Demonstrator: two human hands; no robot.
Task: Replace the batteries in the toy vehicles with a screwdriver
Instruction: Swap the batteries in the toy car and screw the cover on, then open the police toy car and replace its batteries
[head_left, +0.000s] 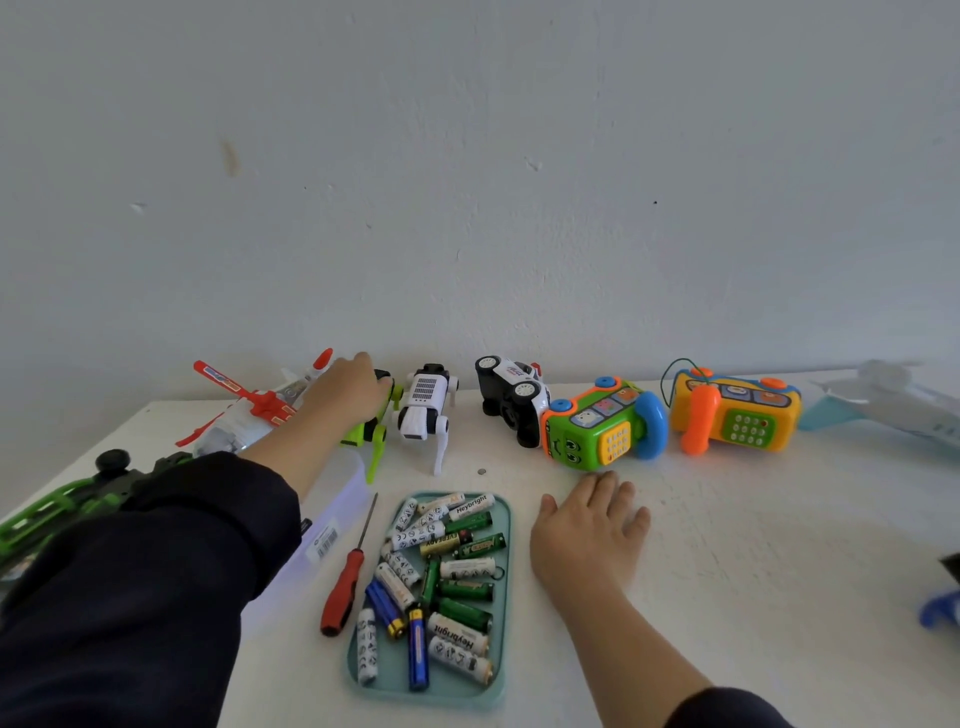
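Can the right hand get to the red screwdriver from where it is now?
Probably yes. The right hand rests flat on the table right of the battery tray; the red screwdriver lies left of it, so reach over the tray.

Left hand (349, 387) curled (right hand (589, 530) flat)

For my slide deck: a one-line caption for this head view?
Left hand grips a lime-green toy robot dog; right hand rests flat beside a teal tray of batteries.
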